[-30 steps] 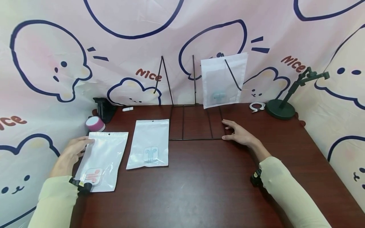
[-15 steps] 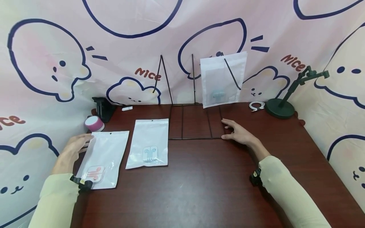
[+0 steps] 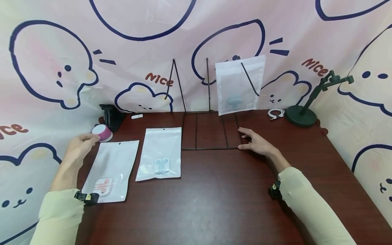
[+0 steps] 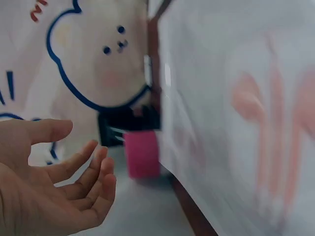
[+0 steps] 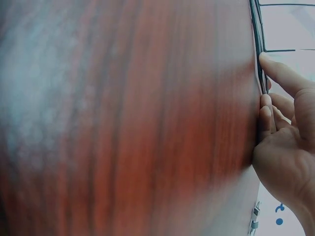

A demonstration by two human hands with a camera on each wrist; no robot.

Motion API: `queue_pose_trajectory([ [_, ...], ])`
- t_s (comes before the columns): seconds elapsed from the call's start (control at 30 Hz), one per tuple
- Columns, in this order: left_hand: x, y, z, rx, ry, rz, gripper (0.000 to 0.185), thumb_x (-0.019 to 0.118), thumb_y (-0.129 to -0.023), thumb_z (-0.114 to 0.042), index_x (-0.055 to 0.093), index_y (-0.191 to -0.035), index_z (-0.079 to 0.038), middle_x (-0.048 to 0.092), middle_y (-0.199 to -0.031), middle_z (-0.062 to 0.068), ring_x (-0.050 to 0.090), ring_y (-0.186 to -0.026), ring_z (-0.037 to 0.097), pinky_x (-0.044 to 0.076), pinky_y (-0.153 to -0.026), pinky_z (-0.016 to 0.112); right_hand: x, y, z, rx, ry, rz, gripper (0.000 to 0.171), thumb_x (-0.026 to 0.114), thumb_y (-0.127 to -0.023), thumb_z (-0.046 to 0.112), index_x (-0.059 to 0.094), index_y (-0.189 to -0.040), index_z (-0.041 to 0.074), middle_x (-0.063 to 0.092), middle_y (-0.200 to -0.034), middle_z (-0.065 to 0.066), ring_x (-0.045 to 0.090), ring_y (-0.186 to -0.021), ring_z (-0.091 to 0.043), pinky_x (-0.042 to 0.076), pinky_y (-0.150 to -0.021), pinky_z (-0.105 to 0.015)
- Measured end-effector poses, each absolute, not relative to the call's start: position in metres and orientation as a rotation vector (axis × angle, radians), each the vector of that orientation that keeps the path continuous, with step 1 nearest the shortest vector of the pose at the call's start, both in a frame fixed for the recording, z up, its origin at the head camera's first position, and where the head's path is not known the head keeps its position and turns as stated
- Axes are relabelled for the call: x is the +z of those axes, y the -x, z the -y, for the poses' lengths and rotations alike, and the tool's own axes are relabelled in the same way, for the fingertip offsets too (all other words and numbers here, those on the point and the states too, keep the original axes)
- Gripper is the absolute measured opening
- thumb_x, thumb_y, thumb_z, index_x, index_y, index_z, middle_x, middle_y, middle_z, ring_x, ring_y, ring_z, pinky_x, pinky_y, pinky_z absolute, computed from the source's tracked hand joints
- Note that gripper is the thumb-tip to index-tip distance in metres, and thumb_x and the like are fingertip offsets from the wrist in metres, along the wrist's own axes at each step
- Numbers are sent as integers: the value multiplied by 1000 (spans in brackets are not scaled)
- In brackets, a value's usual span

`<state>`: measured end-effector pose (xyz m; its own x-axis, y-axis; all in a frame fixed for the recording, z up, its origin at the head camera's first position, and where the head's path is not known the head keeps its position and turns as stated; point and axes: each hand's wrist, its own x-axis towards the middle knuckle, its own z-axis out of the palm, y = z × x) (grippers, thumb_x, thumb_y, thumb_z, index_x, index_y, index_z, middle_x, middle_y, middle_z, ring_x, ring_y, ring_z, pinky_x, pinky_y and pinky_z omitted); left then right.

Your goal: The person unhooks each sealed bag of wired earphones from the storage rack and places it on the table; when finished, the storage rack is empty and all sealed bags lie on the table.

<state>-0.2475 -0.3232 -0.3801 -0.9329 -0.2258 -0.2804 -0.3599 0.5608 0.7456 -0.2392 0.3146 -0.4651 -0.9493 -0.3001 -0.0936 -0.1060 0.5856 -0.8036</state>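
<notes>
Beneath both hands spreads the glossy brown wood-grain table [image 3: 199, 204]; at the right hand [image 3: 258, 143] is the black wire rack [image 3: 211, 149], its right side touched by spread thumb and fingers that do not close round it. Beyond that hand, a milky white plastic bag [image 3: 229, 81] hangs on the rack. Just right of the left hand [image 3: 78, 148], towards the wearer, lies a flat white bag with red earphones [image 3: 114, 160]; further right lies a flat white bag with blue earphones [image 3: 162, 146]. The left hand has just come off the red-earphone bag, fingers relaxed and released, near a round pink-and-white tub [image 3: 105, 132] but apart from it. So that bag now lies loose, seemingly set down, while the right hand stays put.
</notes>
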Motion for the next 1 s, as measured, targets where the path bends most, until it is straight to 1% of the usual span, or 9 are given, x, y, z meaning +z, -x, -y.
queue_pose_trajectory([
  [0.13, -364, 248, 294, 1312, 315, -2694, 74, 46, -107, -52, 36, -159, 0, 30, -161, 33, 31, -145, 55, 26, -111, 76, -467, 240, -315, -1277, 335, -2605, 81, 75, -97, 19, 29, -164, 5, 23, -168, -18, 40, -144, -39, 41, -106, -54],
  [0.2, -358, 250, 279, 1311, 199, -2711, 73, 48, -107, -52, 38, -158, -1, 33, -160, 32, 35, -142, 54, 29, -111, 74, -468, 240, -314, -1272, 328, -2603, 81, 75, -98, 19, 29, -164, 6, 23, -168, -18, 40, -144, -39, 41, -107, -55],
  [0.37, -352, 261, 243, 1345, -11, -2718, 64, 52, -107, -45, 43, -157, -5, 44, -155, 28, 48, -132, 50, 33, -112, 69, -467, 240, -314, -1280, 334, -2602, 81, 75, -97, 19, 30, -163, 6, 23, -168, -18, 40, -144, -40, 41, -108, -57],
  [0.43, -351, 267, 231, 1362, -72, -2706, 62, 55, -107, -42, 45, -155, -5, 46, -154, 26, 50, -131, 48, 34, -113, 67, -465, 240, -314, -1281, 343, -2606, 81, 75, -98, 19, 30, -163, 5, 23, -168, -19, 40, -143, -40, 40, -107, -57],
  [0.53, -350, 277, 214, 1369, -142, -2691, 58, 57, -107, -39, 47, -153, -4, 49, -151, 25, 51, -130, 46, 35, -115, 65, -464, 240, -313, -1282, 338, -2611, 80, 75, -98, 18, 30, -163, 5, 24, -168, -19, 40, -143, -40, 40, -108, -56],
  [0.77, -357, 295, 177, 1441, -238, -2600, 49, 61, -106, -23, 50, -150, -2, 54, -147, 21, 55, -131, 39, 42, -114, 53, -465, 241, -312, -1281, 353, -2604, 81, 75, -97, 18, 30, -163, 4, 23, -168, -19, 40, -144, -40, 40, -108, -56],
  [1.0, -377, 311, 132, 1497, -287, -2446, 45, 60, -106, -13, 51, -149, 0, 56, -145, 23, 56, -131, 41, 45, -110, 55, -467, 241, -315, -1278, 353, -2615, 81, 75, -97, 17, 30, -163, 2, 22, -168, -20, 40, -143, -41, 40, -107, -56],
])
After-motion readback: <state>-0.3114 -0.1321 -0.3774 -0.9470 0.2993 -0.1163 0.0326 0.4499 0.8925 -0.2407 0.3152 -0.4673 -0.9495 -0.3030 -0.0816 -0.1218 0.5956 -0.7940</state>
